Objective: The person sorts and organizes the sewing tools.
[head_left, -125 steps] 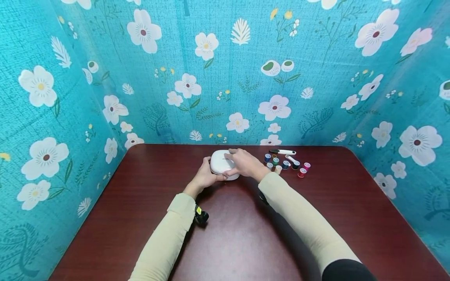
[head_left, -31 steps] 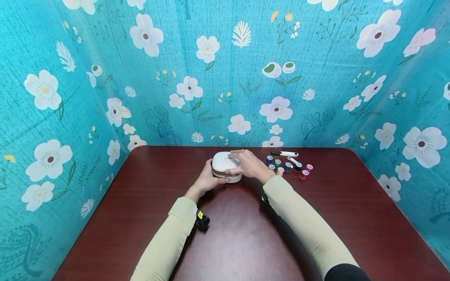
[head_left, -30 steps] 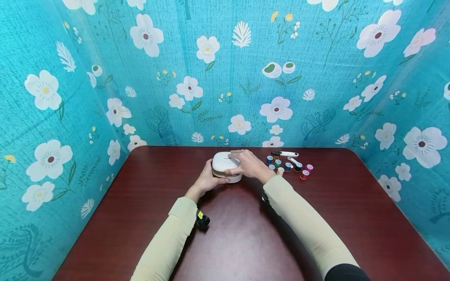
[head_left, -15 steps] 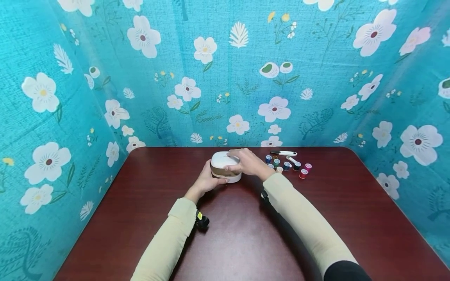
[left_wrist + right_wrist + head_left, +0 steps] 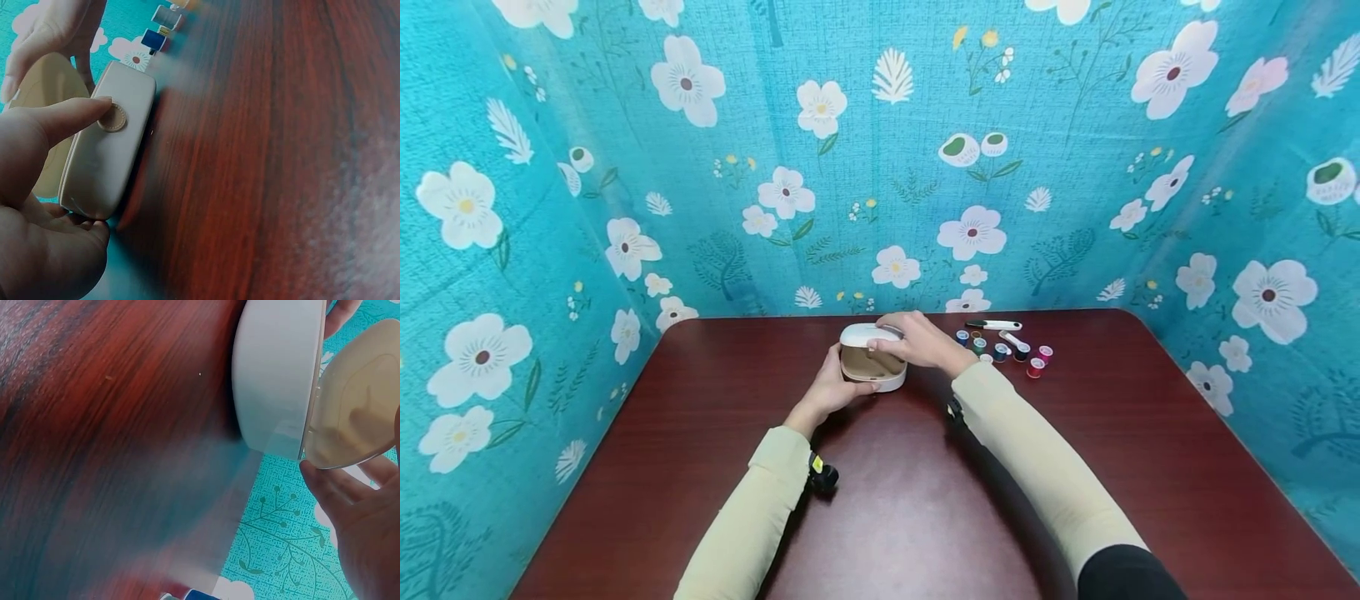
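Observation:
A white rounded hinged case stands at the back middle of the table, its lid (image 5: 868, 333) tilted up over the base (image 5: 892, 384) and its tan inside showing. My left hand (image 5: 829, 387) grips the base from the left. In the left wrist view, the left thumb lies by a round button (image 5: 112, 117) on the base's front. My right hand (image 5: 919, 340) holds the lid from above and the right. The right wrist view shows the lid's beige inner face (image 5: 359, 400) raised away from the white base (image 5: 278, 375), with right fingers at the lid's edge.
Several thread spools, including a red one (image 5: 1036, 367) and a blue one (image 5: 962, 337), stand right of the case. A black-and-white slim tool (image 5: 996, 325) lies behind them. A small white tool (image 5: 1013, 339) lies among the spools. A floral curtain (image 5: 820, 208) borders the table's back.
The lid was down on the base at first, then its front rose with the right hand, and its opening is now wide. The left hand has kept its hold on the base.

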Demonstrator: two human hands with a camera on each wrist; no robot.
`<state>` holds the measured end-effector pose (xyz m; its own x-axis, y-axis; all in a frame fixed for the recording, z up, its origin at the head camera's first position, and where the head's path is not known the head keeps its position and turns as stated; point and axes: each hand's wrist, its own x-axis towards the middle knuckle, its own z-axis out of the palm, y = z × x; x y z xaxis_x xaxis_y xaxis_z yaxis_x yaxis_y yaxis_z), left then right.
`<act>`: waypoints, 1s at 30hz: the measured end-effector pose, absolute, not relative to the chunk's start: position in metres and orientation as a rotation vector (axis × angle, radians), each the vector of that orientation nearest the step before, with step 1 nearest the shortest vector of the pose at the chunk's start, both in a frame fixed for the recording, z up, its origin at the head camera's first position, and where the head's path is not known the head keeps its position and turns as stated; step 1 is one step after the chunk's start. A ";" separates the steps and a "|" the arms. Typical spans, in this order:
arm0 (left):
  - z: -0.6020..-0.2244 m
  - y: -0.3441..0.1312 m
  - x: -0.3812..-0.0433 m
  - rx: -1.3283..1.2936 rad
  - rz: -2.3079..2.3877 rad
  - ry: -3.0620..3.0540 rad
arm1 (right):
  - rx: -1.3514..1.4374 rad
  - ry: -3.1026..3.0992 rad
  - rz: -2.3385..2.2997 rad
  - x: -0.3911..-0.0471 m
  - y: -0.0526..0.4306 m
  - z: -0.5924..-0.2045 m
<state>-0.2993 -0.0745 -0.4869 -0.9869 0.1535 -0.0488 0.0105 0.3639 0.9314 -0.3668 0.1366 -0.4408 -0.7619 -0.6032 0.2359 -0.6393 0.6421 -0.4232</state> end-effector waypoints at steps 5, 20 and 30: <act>-0.485 -0.075 -0.298 0.152 1.696 2.487 | 1.034 -2.761 0.740 -0.368 0.136 -0.439; -0.483 -0.075 -0.298 0.158 1.695 2.495 | 0.949 -2.701 0.820 -0.366 0.138 -0.431; -0.484 -0.073 -0.296 0.158 1.735 2.486 | 0.914 -2.641 0.817 -0.366 0.138 -0.431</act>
<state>-0.2963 -0.0732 -0.4838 -0.9889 0.1459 -0.0274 0.0245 0.3430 0.9390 -0.3659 0.1381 -0.4315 -0.7791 -0.4980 0.3809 -0.6260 0.6502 -0.4305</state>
